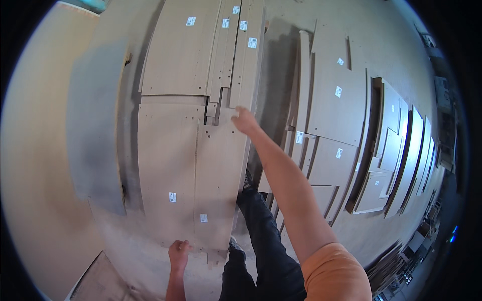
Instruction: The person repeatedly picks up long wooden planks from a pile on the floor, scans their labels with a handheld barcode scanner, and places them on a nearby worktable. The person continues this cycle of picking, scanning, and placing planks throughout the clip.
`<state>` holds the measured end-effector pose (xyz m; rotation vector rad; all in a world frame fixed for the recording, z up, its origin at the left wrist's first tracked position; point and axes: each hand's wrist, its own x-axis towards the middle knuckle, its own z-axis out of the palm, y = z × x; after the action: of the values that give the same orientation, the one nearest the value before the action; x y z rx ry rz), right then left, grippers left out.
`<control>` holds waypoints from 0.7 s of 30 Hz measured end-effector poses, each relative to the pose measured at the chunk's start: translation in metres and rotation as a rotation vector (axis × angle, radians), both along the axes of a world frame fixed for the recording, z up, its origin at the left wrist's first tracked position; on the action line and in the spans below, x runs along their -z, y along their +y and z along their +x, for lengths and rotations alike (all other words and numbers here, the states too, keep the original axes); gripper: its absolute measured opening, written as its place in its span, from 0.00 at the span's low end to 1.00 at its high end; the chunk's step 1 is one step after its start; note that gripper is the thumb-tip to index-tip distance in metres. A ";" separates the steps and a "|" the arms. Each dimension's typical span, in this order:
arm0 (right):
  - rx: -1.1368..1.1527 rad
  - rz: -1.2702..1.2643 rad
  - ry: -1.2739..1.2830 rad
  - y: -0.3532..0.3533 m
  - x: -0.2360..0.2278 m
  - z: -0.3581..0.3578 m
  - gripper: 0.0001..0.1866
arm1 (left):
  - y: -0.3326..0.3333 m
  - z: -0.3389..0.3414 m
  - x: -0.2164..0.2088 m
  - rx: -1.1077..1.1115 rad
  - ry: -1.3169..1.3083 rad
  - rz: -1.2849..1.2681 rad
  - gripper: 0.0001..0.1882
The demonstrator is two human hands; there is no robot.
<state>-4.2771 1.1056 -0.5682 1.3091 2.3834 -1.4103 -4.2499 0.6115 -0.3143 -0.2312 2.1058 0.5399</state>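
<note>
My right hand [244, 120] reaches forward over the panel stack. Its fingers are curled at the near end of a long narrow wood strip [245, 65], touching or just above the boards; what they hold, if anything, is hidden. My left hand [179, 251] is closed beside the stack's near edge, its fingers folded inward, and I cannot see anything between them. Between the hands lie a wide beige panel [167, 145] and a narrower drilled panel [219, 170], side by side, each with a small white label. A short dark gap [211, 114] shows between pieces near my right hand.
Beyond lies another large panel [181, 55] with labelled strips beside it. More panel stacks [335, 110] stand to the right, with further stacks [384, 145] past them. A grey sheet [95, 130] lies at left. My legs [261, 226] stand close against the stack's right side.
</note>
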 end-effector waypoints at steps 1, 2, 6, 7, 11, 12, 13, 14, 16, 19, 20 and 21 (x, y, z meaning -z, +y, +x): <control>-0.100 -0.046 -0.085 -0.016 -0.010 0.014 0.28 | -0.008 0.013 -0.007 0.009 0.007 0.056 0.16; -0.166 -0.043 -0.147 -0.047 -0.024 0.033 0.28 | -0.012 0.030 -0.016 0.016 0.010 0.091 0.16; -0.340 -0.043 -0.243 -0.183 -0.092 0.174 0.25 | -0.010 0.097 -0.064 0.240 0.092 0.254 0.17; -0.308 -0.036 -0.100 -0.215 -0.111 0.225 0.21 | -0.010 0.117 -0.084 0.314 0.162 0.316 0.17; -0.134 -0.090 -0.481 -0.329 -0.176 0.424 0.19 | -0.043 0.184 -0.177 0.415 0.233 0.533 0.16; -0.079 -0.068 -0.501 -0.355 -0.196 0.476 0.19 | -0.057 0.196 -0.200 0.428 0.253 0.603 0.16; -0.074 -0.148 -0.627 -0.378 -0.214 0.524 0.19 | -0.074 0.208 -0.221 0.486 0.245 0.557 0.16; 0.080 -0.176 -0.679 -0.404 -0.232 0.567 0.19 | -0.090 0.221 -0.240 0.528 0.247 0.537 0.16; 0.125 -0.191 -0.795 -0.452 -0.270 0.645 0.20 | -0.118 0.250 -0.267 0.508 0.221 0.583 0.17; -0.141 -0.163 -0.791 -0.503 -0.318 0.726 0.21 | -0.132 0.288 -0.286 0.575 0.140 0.625 0.19; 0.159 -0.202 -0.602 -0.520 -0.333 0.751 0.21 | -0.129 0.305 -0.287 0.656 0.184 0.655 0.19; 0.285 -0.238 -0.551 -0.533 -0.342 0.766 0.22 | -0.122 0.319 -0.288 0.743 0.200 0.656 0.19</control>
<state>-3.5106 0.5727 -0.2264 1.7374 1.6777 -1.1420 -3.9311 0.4894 -0.0263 0.9686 1.8901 0.7637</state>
